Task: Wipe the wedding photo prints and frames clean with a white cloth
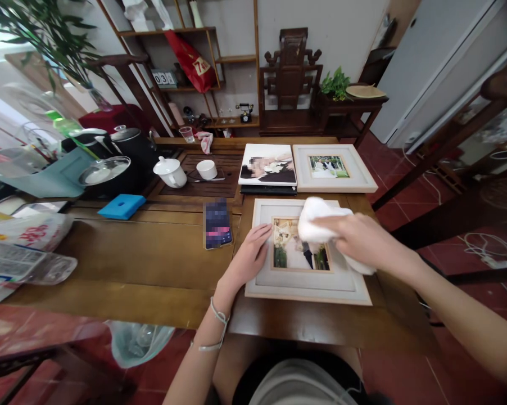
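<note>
A framed photo with a wide white mat and pale wooden edge (262,284) lies flat on the table in front of me. My left hand (251,253) rests on the left side of this picture frame, fingers stretched out and holding nothing. In my right hand (361,236) is a bunched white cloth (315,218), pressed against the upper right of the photo. Part of the cloth hangs down over the frame's right side. The cloth and hand hide that corner of the picture.
Behind the frame lie a photo album (268,163) and a second framed photo (335,166). A phone (217,225) lies to the left. Farther left are a white lidded teacup (170,171), a blue box (122,206) and plastic bags (26,242). A waste bin (139,343) stands below.
</note>
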`<state>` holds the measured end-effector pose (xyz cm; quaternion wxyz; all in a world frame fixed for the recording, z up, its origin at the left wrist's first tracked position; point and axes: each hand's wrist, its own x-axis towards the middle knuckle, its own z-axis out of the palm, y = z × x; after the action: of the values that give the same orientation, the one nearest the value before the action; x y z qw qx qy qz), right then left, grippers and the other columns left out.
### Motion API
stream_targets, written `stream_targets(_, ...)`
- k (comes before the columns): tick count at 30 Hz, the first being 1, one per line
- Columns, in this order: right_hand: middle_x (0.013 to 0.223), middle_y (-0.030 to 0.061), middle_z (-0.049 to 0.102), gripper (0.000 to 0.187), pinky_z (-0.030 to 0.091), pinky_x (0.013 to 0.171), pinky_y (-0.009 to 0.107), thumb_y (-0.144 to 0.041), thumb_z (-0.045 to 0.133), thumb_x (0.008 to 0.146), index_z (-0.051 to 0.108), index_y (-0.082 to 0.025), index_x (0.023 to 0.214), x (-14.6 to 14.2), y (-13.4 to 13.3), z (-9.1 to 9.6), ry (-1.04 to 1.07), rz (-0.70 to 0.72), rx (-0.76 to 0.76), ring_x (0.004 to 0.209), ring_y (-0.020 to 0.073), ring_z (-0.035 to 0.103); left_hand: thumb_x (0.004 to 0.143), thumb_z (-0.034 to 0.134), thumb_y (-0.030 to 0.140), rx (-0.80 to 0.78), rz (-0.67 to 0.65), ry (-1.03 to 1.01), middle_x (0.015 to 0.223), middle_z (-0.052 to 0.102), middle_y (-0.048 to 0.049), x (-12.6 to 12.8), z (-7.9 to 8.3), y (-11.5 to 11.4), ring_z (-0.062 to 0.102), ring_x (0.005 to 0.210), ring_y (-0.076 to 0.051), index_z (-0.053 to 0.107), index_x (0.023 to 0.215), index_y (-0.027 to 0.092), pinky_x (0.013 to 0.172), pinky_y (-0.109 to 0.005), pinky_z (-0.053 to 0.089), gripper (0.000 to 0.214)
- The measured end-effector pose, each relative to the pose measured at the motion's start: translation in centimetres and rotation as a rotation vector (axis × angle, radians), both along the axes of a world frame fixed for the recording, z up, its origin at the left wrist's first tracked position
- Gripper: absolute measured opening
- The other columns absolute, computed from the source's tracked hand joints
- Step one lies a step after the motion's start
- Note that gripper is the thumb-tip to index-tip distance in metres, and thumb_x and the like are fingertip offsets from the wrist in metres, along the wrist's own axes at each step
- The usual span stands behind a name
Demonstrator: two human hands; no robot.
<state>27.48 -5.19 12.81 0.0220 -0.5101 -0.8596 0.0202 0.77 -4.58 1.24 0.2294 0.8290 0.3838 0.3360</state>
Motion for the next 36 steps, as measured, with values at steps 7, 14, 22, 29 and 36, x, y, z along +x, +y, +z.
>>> stream_targets(7,0.143,0.0121,0.053,0.064,0.051,0.089,0.044,0.001,0.046,0.079,0.048,-0.016,0.14,-6.1,4.8,-1.8,-0.008,0.156,0.257,0.126,0.0318,0.051,0.097,0.04,0.014,-0.02,-0.002,0.007,0.142,0.052,-0.0151,0.0,0.0,0.0,0.039,0.138,-0.026,0.052,0.136,0.014,0.116,-0.053,0.034,0.041)
stream_targets(14,0.137,0.0181,0.055,0.043,0.05,0.084,0.042,-0.005,0.038,0.093,0.051,-0.013,0.134,-9.5,5.9,-5.0,-0.19,0.219,0.268,0.122,0.0326,0.051,0.097,0.041,0.015,-0.007,-0.006,-0.026,0.139,0.054,-0.0146,0.0,-0.1,0.0,0.041,0.137,-0.026,0.053,0.135,0.016,0.115,-0.053,0.035,0.04)
stream_targets(22,0.139,0.0157,0.055,0.046,0.048,0.088,0.044,-0.001,0.039,0.09,0.054,-0.014,0.132,-1.7,4.5,-6.1,-0.265,0.159,0.334,0.123,0.0339,0.051,0.097,0.041,0.015,0.009,-0.007,-0.026,0.14,0.053,-0.0142,0.0,-0.1,0.0,0.042,0.137,-0.026,0.052,0.136,0.017,0.114,-0.055,0.035,0.04)
stream_targets(29,0.136,0.0188,0.057,0.054,0.053,0.08,0.044,0.005,0.039,0.083,0.055,-0.011,0.132,2.2,1.3,-5.9,-0.336,0.094,0.298,0.119,0.0359,0.055,0.097,0.042,0.014,0.003,-0.002,-0.02,0.142,0.052,-0.014,-0.1,-0.3,0.0,0.04,0.138,-0.026,0.051,0.137,0.018,0.115,-0.055,0.035,0.041)
stream_targets(36,0.14,0.0077,0.057,0.081,0.053,0.088,0.042,0.008,0.048,0.062,0.054,-0.025,0.136,-0.4,-5.6,-3.0,-0.056,0.46,-0.148,0.122,0.0293,0.057,0.098,0.041,0.015,0.004,-0.003,-0.01,0.142,0.052,-0.0139,-0.1,-0.3,-0.1,0.04,0.138,-0.026,0.05,0.137,0.018,0.115,-0.057,0.034,0.041)
